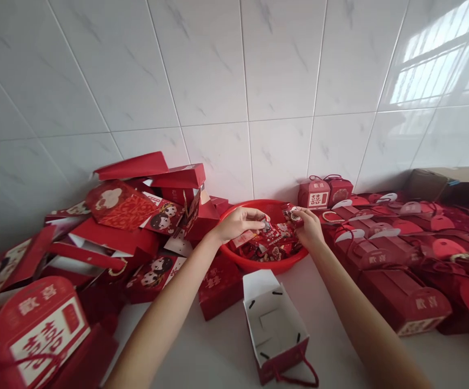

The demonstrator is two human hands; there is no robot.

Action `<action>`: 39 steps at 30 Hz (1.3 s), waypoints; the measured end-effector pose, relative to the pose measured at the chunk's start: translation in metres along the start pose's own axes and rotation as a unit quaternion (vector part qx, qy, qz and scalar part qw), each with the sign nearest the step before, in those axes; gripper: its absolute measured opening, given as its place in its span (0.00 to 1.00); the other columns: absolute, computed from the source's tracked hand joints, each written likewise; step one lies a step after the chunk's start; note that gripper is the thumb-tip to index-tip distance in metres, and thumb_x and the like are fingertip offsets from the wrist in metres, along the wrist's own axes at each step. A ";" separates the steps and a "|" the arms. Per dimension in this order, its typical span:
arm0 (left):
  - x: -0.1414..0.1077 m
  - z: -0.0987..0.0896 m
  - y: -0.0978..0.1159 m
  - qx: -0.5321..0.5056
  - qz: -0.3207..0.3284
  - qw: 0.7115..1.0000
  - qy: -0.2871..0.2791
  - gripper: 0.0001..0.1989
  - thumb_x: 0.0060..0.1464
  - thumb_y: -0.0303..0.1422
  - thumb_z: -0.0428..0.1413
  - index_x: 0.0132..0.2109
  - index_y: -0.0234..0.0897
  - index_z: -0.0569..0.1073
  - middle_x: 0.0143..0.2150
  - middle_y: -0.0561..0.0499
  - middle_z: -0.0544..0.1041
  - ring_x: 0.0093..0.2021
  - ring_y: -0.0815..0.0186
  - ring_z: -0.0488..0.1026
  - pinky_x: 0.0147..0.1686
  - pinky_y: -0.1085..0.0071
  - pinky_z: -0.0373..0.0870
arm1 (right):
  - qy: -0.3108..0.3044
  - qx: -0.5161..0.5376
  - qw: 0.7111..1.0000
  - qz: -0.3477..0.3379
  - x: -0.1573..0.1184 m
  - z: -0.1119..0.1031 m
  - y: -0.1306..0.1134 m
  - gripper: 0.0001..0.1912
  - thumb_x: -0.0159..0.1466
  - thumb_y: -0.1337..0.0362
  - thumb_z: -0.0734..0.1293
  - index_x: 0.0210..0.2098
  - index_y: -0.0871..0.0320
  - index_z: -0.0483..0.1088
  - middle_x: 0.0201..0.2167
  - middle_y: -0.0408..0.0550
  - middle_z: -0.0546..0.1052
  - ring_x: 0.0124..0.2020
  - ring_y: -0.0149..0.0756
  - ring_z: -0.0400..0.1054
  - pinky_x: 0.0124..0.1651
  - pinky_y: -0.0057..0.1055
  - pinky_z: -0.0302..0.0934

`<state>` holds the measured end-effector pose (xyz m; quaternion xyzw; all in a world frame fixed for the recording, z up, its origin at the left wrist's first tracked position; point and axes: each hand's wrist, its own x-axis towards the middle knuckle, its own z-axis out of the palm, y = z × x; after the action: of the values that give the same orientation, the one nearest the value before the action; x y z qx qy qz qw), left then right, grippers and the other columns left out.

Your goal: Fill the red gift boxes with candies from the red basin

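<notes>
Both my hands are over a red plastic basket [287,265] that holds red wrapped candies [273,237]. My left hand [240,222] has its thumb and fingers pinched on a small candy with a silvery wrapper end [266,224]. On the basket's right side my right hand [309,226] grips a red-wrapped candy [289,213] between thumb and fingertips. Between my forearms, in front of the basket, stands an open gift box [277,316] with a white inside, black cord ends in its walls and a red cord handle hanging at the near side. No candy shows inside it.
A heap of red gift boxes [121,210] fills the left side. Closed red boxes with cord handles [404,292] stand in rows at the right. Two small boxes [314,194] sit behind the basket by the tiled wall [218,156]. A cardboard box [441,178] stands far right.
</notes>
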<state>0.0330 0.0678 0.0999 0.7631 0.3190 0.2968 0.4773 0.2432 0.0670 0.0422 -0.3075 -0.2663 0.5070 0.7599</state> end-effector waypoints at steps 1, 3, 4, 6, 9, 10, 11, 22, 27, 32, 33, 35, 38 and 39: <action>-0.011 0.003 0.005 -0.013 -0.001 1.000 0.000 0.16 0.47 0.40 0.65 0.42 0.34 0.78 0.37 0.50 0.79 0.34 0.68 0.75 0.38 0.69 0.73 | -0.001 -0.004 1.000 0.002 0.000 0.000 0.000 0.13 0.41 0.70 0.75 0.21 0.58 0.67 0.20 0.39 0.74 0.22 0.29 0.69 0.25 0.26 0.65; -0.031 0.011 0.013 -0.029 -0.001 1.000 0.000 0.14 0.48 0.37 0.66 0.41 0.34 0.79 0.34 0.51 0.78 0.30 0.70 0.73 0.34 0.71 0.73 | -0.002 -0.011 1.000 0.006 -0.002 0.000 0.000 0.13 0.41 0.71 0.75 0.21 0.58 0.67 0.20 0.39 0.74 0.22 0.30 0.69 0.25 0.26 0.65; -0.039 0.014 0.016 -0.034 0.002 0.999 0.003 0.14 0.48 0.36 0.66 0.40 0.33 0.78 0.33 0.52 0.78 0.28 0.71 0.72 0.33 0.71 0.72 | -0.003 -0.014 1.000 0.008 -0.002 0.000 -0.001 0.12 0.40 0.71 0.75 0.21 0.58 0.68 0.20 0.39 0.74 0.23 0.30 0.70 0.24 0.26 0.65; -0.054 0.021 0.020 -0.044 0.006 0.999 0.010 0.14 0.48 0.34 0.66 0.41 0.32 0.78 0.32 0.53 0.77 0.27 0.71 0.72 0.32 0.72 0.72 | -0.004 -0.018 1.000 0.009 -0.004 0.001 -0.001 0.12 0.40 0.71 0.74 0.21 0.58 0.68 0.20 0.39 0.74 0.23 0.30 0.69 0.24 0.26 0.64; -0.070 0.029 0.023 -0.063 0.009 0.998 0.012 0.16 0.50 0.34 0.65 0.45 0.34 0.77 0.32 0.54 0.75 0.27 0.71 0.73 0.31 0.72 0.73 | -0.009 -0.024 1.000 0.006 -0.006 0.001 -0.002 0.12 0.40 0.71 0.74 0.21 0.58 0.68 0.21 0.38 0.74 0.23 0.29 0.69 0.24 0.25 0.64; -0.075 0.030 0.023 -0.063 0.007 0.998 0.009 0.16 0.51 0.35 0.65 0.47 0.34 0.76 0.33 0.54 0.74 0.28 0.71 0.73 0.31 0.72 0.73 | -0.011 -0.026 1.000 0.005 -0.006 0.001 -0.003 0.12 0.40 0.71 0.74 0.21 0.58 0.68 0.21 0.38 0.74 0.23 0.29 0.69 0.25 0.25 0.64; -0.079 0.031 0.023 -0.059 0.003 0.998 0.006 0.16 0.52 0.35 0.64 0.48 0.34 0.76 0.33 0.54 0.74 0.28 0.71 0.73 0.32 0.71 0.73 | -0.012 -0.029 1.000 0.004 -0.007 0.001 -0.003 0.12 0.40 0.71 0.74 0.22 0.58 0.68 0.21 0.38 0.75 0.24 0.29 0.69 0.25 0.25 0.64; -0.112 0.037 0.025 0.299 -0.017 0.954 -0.034 0.11 0.60 0.39 0.58 0.44 0.42 0.81 0.44 0.46 0.77 0.56 0.54 0.72 0.47 0.67 0.69 | -0.083 -0.071 0.994 0.026 -0.021 0.015 -0.018 0.10 0.45 0.70 0.74 0.23 0.58 0.68 0.22 0.39 0.74 0.24 0.29 0.68 0.28 0.25 0.64; -0.119 0.030 0.020 0.348 -0.102 0.926 -0.105 0.17 0.59 0.47 0.57 0.49 0.45 0.80 0.49 0.47 0.74 0.48 0.59 0.74 0.48 0.66 0.68 | -0.294 -0.163 0.939 0.070 -0.054 0.035 -0.047 0.09 0.50 0.68 0.74 0.29 0.58 0.71 0.23 0.39 0.73 0.23 0.27 0.65 0.27 0.24 0.62; -0.119 0.021 0.016 0.307 -0.140 0.931 -0.141 0.22 0.55 0.45 0.61 0.55 0.45 0.77 0.50 0.49 0.73 0.43 0.62 0.75 0.42 0.71 0.69 | -0.560 -0.344 0.744 0.119 -0.092 0.045 -0.076 0.05 0.59 0.66 0.70 0.35 0.60 0.73 0.26 0.43 0.76 0.25 0.30 0.68 0.30 0.27 0.64; -0.118 0.020 0.016 0.299 -0.146 0.930 -0.154 0.23 0.54 0.44 0.61 0.56 0.44 0.77 0.50 0.49 0.74 0.42 0.63 0.76 0.41 0.72 0.69 | -0.594 -0.380 0.700 0.114 -0.098 0.047 -0.079 0.04 0.60 0.67 0.69 0.36 0.60 0.74 0.27 0.43 0.76 0.26 0.31 0.68 0.31 0.27 0.64; -0.117 0.019 0.016 0.291 -0.153 0.928 -0.177 0.24 0.55 0.42 0.61 0.57 0.42 0.75 0.51 0.48 0.73 0.41 0.64 0.77 0.39 0.73 0.69 | -0.627 -0.447 0.633 0.080 -0.107 0.050 -0.083 0.06 0.62 0.70 0.66 0.38 0.60 0.75 0.29 0.43 0.76 0.28 0.31 0.68 0.32 0.26 0.63; -0.116 0.018 0.017 0.290 -0.153 0.925 -0.193 0.22 0.55 0.41 0.61 0.55 0.41 0.76 0.51 0.48 0.73 0.41 0.64 0.76 0.38 0.74 0.69 | -0.647 -0.499 0.575 0.027 -0.114 0.053 -0.082 0.06 0.63 0.71 0.65 0.38 0.60 0.74 0.30 0.44 0.76 0.29 0.30 0.68 0.32 0.24 0.61; -0.116 0.018 0.017 0.288 -0.152 0.925 -0.195 0.20 0.55 0.41 0.61 0.54 0.41 0.77 0.51 0.48 0.73 0.42 0.64 0.76 0.39 0.74 0.68 | -0.657 -0.502 0.562 0.025 -0.115 0.054 -0.081 0.06 0.63 0.71 0.64 0.38 0.60 0.74 0.31 0.44 0.76 0.29 0.29 0.68 0.33 0.24 0.61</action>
<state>-0.0218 -0.0376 0.0918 0.8531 0.4031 -0.0385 0.3291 0.2139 -0.0542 0.1267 -0.2280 -0.8958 0.3721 0.0846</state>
